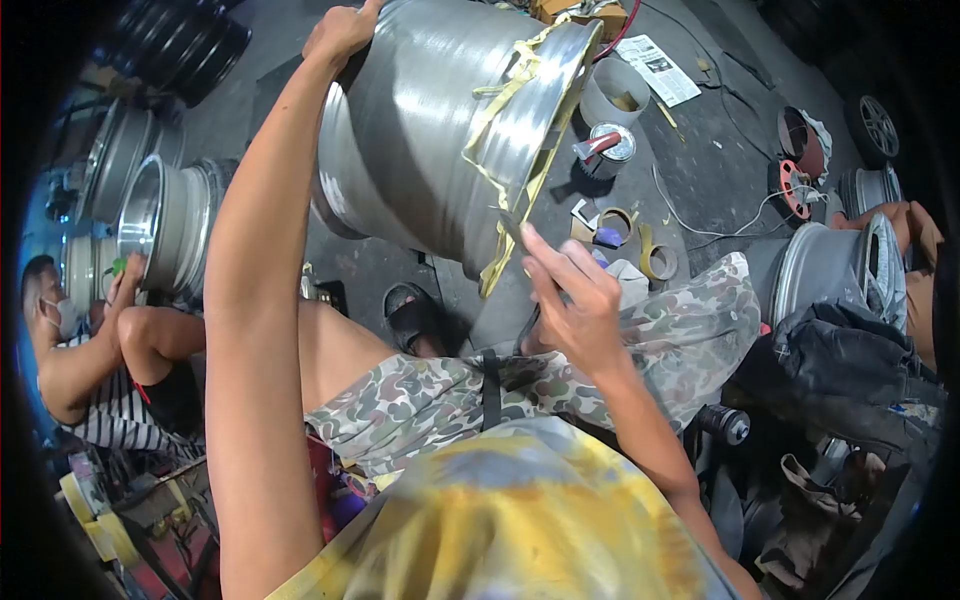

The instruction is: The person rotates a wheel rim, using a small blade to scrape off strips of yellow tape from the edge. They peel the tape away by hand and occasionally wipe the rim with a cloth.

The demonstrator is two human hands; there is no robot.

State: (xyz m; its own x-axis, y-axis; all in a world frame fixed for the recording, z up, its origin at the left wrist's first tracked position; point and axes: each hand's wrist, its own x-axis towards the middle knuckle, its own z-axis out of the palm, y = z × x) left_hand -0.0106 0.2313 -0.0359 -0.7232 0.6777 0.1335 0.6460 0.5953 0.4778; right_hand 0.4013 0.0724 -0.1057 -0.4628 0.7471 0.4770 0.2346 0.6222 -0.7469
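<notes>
A large silver wheel rim (420, 130) is tilted in front of my knees, its outer lip facing right. Crumpled yellow masking tape (485, 120) hangs loose along that lip, with strips peeling away. My left hand (343, 32) grips the far edge of the wheel rim at the top, its fingertips partly hidden. Close to the lower part of the lip is my right hand (575, 298), its fingers bent and drawn together beside the tape. A thin, dark, blade-like piece seems to stick out from its fingertips, but I cannot make out what it is.
Beyond the rim stand a white bucket (612, 92) and a paint can (608, 150) with a red-handled brush on it. Tape rolls (657, 258) lie on the floor near my knee. A masked person (75, 350) works at another rim (165, 225) on the left. More rims (825, 270) are at right.
</notes>
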